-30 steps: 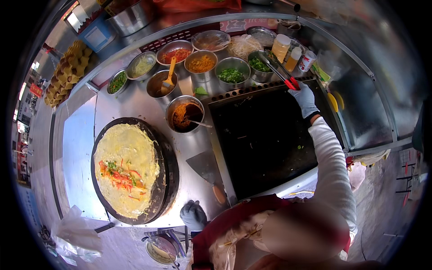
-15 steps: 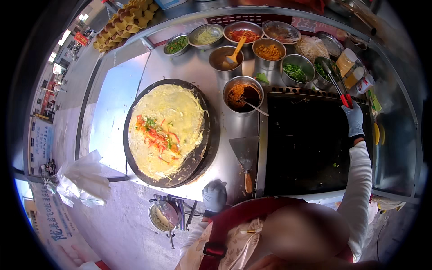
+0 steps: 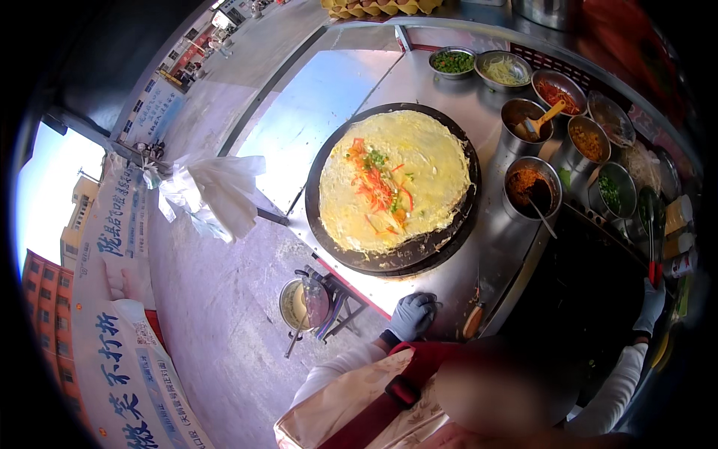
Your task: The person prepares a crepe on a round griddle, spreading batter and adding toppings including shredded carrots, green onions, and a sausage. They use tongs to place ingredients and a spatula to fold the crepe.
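My right hand [image 3: 651, 305], in a pale glove, is closed around the red grips of metal tongs [image 3: 655, 271] at the far right. The tongs point away from me, beside the bowls of chopped greens. My left hand [image 3: 413, 316], also gloved, rests at the counter's near edge with its fingers curled; nothing shows in it. Beyond it a round black griddle [image 3: 465, 224] carries a broad yellow crepe [image 3: 437, 176]. Shredded red and orange vegetables with green bits [image 3: 378, 183] lie on the crepe, left of its middle.
A scraper [image 3: 474, 318] lies right of my left hand. A sauce pot [image 3: 532, 191] with a spoon and a pot with a yellow brush [image 3: 544, 120] stand beyond. A dark flat griddle [image 3: 576, 299] is at right. A batter pot [image 3: 303, 303] and white plastic bags [image 3: 217, 194] are at left.
The view has swung to the left, so the counter and griddle appear farther right. My right hand still grips the tongs, and my left hand stays by the near edge.
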Action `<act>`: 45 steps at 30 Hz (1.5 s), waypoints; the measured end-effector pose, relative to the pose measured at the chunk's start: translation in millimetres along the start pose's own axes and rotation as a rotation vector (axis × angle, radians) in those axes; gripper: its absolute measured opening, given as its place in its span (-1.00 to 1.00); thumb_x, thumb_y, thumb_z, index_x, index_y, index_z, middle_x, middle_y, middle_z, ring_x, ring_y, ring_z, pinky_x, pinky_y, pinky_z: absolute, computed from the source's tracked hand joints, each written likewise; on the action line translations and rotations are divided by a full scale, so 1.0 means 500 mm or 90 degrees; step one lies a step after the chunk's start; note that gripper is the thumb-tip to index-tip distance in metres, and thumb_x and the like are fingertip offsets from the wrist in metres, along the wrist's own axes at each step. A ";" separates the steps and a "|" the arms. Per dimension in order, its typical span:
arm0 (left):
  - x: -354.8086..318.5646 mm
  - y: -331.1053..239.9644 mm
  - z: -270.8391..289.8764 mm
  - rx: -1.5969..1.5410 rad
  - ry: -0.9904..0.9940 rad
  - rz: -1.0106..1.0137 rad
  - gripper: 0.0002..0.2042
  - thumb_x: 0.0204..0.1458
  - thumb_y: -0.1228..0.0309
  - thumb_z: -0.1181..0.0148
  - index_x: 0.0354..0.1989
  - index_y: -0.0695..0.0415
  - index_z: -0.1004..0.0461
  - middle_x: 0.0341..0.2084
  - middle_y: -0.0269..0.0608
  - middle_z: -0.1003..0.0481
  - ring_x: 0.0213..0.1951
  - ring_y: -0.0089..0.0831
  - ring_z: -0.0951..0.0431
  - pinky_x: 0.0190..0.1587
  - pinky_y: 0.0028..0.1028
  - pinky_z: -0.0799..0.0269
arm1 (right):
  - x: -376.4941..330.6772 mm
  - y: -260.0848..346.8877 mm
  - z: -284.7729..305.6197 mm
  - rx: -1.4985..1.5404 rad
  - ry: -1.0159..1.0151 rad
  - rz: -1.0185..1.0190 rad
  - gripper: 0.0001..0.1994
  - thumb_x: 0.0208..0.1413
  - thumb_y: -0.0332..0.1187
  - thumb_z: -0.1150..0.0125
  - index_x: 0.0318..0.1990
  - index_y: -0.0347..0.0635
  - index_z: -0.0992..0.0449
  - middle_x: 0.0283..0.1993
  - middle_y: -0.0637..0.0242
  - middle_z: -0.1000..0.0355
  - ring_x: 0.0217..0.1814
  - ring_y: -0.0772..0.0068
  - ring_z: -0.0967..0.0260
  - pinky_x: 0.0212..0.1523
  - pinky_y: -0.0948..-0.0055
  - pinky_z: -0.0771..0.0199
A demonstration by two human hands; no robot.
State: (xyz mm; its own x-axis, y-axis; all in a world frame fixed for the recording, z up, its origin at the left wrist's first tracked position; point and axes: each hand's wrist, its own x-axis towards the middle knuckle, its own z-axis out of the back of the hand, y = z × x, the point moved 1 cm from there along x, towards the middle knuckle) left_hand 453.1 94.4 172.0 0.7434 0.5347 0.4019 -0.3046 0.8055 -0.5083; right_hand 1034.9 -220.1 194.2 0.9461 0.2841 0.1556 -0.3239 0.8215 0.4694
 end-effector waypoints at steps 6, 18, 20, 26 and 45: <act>0.001 0.004 0.001 -0.008 0.005 -0.006 -0.91 -0.22 0.54 -0.24 -0.52 0.15 -0.44 -0.44 -0.17 -0.47 -0.37 -0.19 -0.52 -0.40 -0.29 -0.44 | 0.000 -0.012 -0.004 0.006 0.000 0.002 -0.50 0.04 -0.28 -0.18 0.14 -0.29 -0.29 -0.08 0.02 -0.44 -0.09 0.16 -0.41 -0.07 0.39 -0.33; -0.008 0.000 -0.008 0.021 -0.021 0.020 -0.91 -0.24 0.53 -0.24 -0.52 0.08 -0.47 -0.38 -0.25 -0.47 -0.35 -0.24 -0.50 -0.35 -0.31 -0.43 | 0.000 -0.009 -0.011 -0.002 -0.005 0.024 -0.47 -0.02 -0.31 -0.23 0.15 -0.22 -0.30 -0.04 0.03 -0.43 -0.01 0.18 -0.40 0.01 0.40 -0.30; -0.010 0.008 -0.016 0.017 -0.011 0.023 -0.91 -0.23 0.53 -0.24 -0.53 0.09 -0.46 -0.38 -0.24 -0.47 -0.34 -0.24 -0.49 -0.35 -0.30 -0.43 | -0.004 -0.004 -0.006 -0.011 -0.016 0.029 -0.46 -0.03 -0.28 -0.24 0.14 -0.22 -0.31 -0.03 0.01 -0.43 0.00 0.14 -0.39 0.01 0.40 -0.30; 0.009 -0.003 -0.001 -0.015 0.007 0.002 -0.87 -0.22 0.54 -0.21 -0.45 0.11 -0.44 -0.40 -0.18 -0.45 -0.37 -0.19 -0.48 -0.38 -0.27 -0.40 | -0.002 -0.013 -0.008 -0.020 -0.028 0.024 -0.46 -0.05 -0.24 -0.25 0.12 -0.22 -0.32 -0.03 0.00 -0.42 0.00 0.06 -0.39 -0.01 0.35 -0.33; -0.017 0.010 -0.041 0.078 -0.081 -0.056 -0.71 -0.26 0.63 -0.26 -0.46 0.02 -0.27 -0.47 -0.21 -0.41 -0.52 -0.21 -0.45 -0.54 -0.29 -0.32 | -0.030 0.118 0.095 -0.120 0.007 -0.036 -0.43 -0.18 -0.08 -0.32 0.00 -0.20 -0.43 -0.11 0.03 -0.45 -0.03 0.02 -0.39 -0.06 0.26 -0.37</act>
State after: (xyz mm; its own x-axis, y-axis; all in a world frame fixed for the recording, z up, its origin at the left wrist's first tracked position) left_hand 457.6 88.6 150.7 0.6915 0.4821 0.5380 -0.3178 0.8718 -0.3727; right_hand 1001.8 -199.6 260.9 0.9629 0.2394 0.1243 -0.2667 0.9137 0.3065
